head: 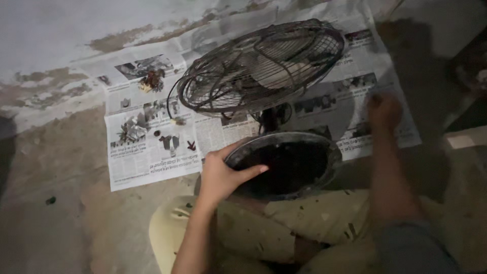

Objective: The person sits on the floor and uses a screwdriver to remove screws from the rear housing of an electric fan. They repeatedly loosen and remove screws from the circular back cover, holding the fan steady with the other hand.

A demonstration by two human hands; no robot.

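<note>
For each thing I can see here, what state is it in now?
Fan: lying tilted on the newspaper, wire cage closed around the blades.
Round base: tipped up, dark hollow underside facing the camera.
Newspaper: spread flat on the floor.
Small parts: loose on the newspaper.
Left hand: gripping the base rim.
Right hand: blurred, over the newspaper, holding nothing that I can see.

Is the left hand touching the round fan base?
Touching. The head view shows the left hand gripping the rim of the round fan base, thumb lying over its edge.

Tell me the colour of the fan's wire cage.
Dark grey-black wire cage, seen in the head view.
</note>
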